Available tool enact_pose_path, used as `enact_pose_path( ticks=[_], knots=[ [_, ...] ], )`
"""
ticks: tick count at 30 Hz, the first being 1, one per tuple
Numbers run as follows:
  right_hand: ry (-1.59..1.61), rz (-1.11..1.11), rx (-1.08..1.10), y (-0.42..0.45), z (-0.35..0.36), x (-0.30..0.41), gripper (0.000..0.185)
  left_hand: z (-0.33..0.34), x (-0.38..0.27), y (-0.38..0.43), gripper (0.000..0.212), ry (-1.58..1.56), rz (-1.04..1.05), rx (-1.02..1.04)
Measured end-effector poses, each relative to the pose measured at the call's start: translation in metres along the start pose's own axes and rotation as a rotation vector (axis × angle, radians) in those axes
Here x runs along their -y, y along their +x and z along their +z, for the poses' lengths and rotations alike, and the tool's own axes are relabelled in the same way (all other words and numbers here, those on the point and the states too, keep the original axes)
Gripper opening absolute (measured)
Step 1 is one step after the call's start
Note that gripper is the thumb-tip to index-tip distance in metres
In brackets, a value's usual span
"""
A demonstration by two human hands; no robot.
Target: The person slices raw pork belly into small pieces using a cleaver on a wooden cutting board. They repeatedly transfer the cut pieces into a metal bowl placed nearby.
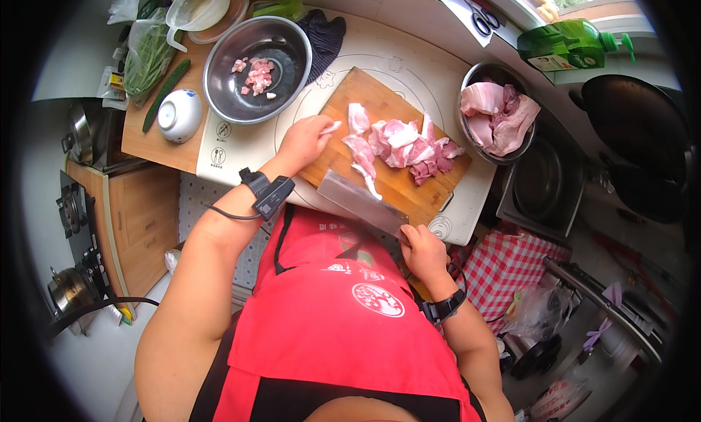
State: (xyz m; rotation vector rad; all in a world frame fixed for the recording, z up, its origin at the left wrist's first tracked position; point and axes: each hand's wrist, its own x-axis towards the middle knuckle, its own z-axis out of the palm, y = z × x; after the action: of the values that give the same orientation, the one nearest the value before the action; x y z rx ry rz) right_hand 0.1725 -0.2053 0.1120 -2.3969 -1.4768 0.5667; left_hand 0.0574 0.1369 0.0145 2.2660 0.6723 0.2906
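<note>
My left hand is at the left edge of a wooden cutting board, pinching a small whitish piece of fat between its fingertips. My right hand grips the handle of a cleaver; the handle is hidden in the fist. The broad blade lies along the board's near edge, below the meat. Sliced raw meat with white fat is heaped across the middle of the board, with narrower strips nearer the left hand. Beyond that hand, a steel bowl holds small diced pieces of meat.
A smaller metal bowl with large raw meat chunks stands right of the board. To the left are an upturned white bowl, a cucumber and bagged green beans. A dark cloth lies behind the steel bowl.
</note>
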Motion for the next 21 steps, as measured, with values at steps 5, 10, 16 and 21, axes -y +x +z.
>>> enact_pose_path(
  ticks=[5, 10, 16, 21],
  knots=[
    [-0.032, 0.024, 0.036, -0.006, -0.003, 0.000, 0.024, 0.019, -0.009, 0.027, 0.009, -0.043, 0.121, 0.011],
    [-0.008, 0.007, 0.031, -0.004, -0.010, 0.004, 0.022, 0.002, -0.016, 0.039, 0.009, -0.211, 0.091, -0.080],
    [0.029, -0.017, 0.014, 0.006, -0.011, 0.013, 0.026, 0.002, -0.026, 0.077, 0.012, -0.192, 0.147, -0.084],
    [0.021, -0.115, -0.027, 0.018, -0.018, 0.022, 0.029, 0.027, -0.022, 0.088, 0.026, 0.074, 0.326, -0.024]
  ],
)
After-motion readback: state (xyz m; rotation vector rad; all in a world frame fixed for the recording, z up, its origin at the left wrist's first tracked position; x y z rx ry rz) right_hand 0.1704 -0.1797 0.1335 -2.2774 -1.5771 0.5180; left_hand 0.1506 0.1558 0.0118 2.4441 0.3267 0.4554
